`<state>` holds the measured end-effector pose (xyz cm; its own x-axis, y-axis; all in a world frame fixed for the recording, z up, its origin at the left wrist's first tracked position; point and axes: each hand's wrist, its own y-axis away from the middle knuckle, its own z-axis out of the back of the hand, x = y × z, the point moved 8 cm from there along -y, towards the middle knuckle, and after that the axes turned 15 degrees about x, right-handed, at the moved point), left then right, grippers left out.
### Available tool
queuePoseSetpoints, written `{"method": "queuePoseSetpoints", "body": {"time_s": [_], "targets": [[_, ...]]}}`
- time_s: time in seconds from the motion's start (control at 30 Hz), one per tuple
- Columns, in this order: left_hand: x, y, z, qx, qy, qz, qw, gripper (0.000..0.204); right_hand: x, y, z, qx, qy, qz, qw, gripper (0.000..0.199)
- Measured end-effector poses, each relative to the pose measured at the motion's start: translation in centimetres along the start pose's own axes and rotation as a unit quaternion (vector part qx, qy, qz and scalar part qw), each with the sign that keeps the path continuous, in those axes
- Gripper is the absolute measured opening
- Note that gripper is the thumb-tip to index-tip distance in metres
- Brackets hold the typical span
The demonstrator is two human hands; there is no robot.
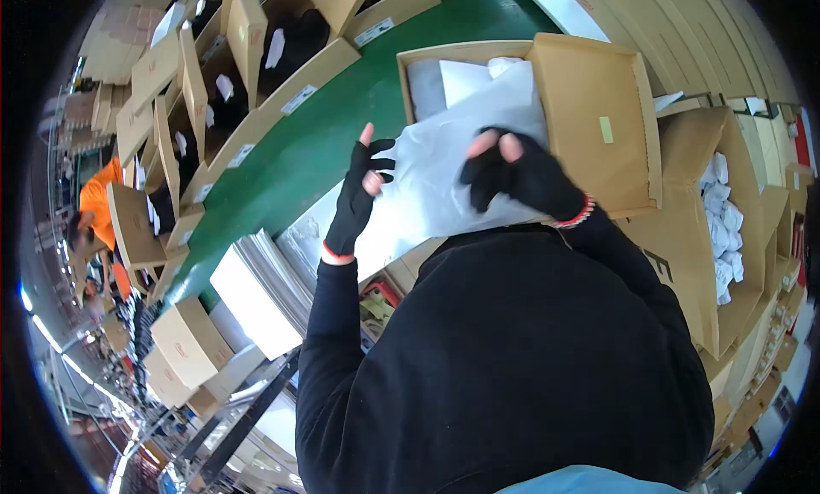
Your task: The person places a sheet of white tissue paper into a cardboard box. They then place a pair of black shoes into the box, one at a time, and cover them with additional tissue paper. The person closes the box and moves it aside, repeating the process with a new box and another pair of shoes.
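Note:
My left hand (pixel 359 187), in a black glove that leaves some fingertips bare, is at the left edge of a translucent white sheet (pixel 427 174). Its fingers are spread apart, and I see nothing held between them. Over the same sheet is my right hand (pixel 517 171), gloved alike and smeared by motion. Its fingers bend downward, and whether they grip the sheet cannot be made out. The sheet lies partly across an open cardboard box (pixel 468 50) and spills over its near left side. White paper (pixel 465 80) shows inside, at the box's far end.
The box's lid (pixel 598 122) stands folded out to the right. Cartons with black items (pixel 299 46) line the far left of the green table (pixel 337 110). White sheets (pixel 260 293) are stacked at left. A carton of crumpled white paper (pixel 723 229) stands right. A person in orange (pixel 101 204) is far left.

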<state>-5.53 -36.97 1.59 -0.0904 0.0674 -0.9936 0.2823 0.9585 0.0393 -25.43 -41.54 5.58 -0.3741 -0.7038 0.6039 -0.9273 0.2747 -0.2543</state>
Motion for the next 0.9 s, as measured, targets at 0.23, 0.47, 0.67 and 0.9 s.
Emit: {"method": "queuePoseSetpoints", "body": {"time_s": [0.23, 0.47, 0.67, 0.9], "targets": [[-1.4, 3.9, -6.8, 0.125, -0.678, -0.003, 0.724, 0.077, -2.6, 5.6, 3.3, -0.119, 0.712, -0.125, 0.680, 0.036], [0.3, 4.1, -7.5, 0.139, -0.641, -0.083, 0.751, 0.016, -2.3, 0.3, 14.7, -0.165, 0.839, -0.105, 0.508, 0.050], [-0.8, 2.9, -7.4, 0.059, -0.700, -0.061, 0.709, 0.035, -0.9, -8.9, 16.3, -0.163, 0.873, -0.046, 0.457, 0.068], [0.8, 2.3, -5.3, 0.073, -0.625, -0.094, 0.772, 0.015, 2.0, -6.5, 12.7, -0.231, 0.870, 0.076, 0.428, 0.051]]}}
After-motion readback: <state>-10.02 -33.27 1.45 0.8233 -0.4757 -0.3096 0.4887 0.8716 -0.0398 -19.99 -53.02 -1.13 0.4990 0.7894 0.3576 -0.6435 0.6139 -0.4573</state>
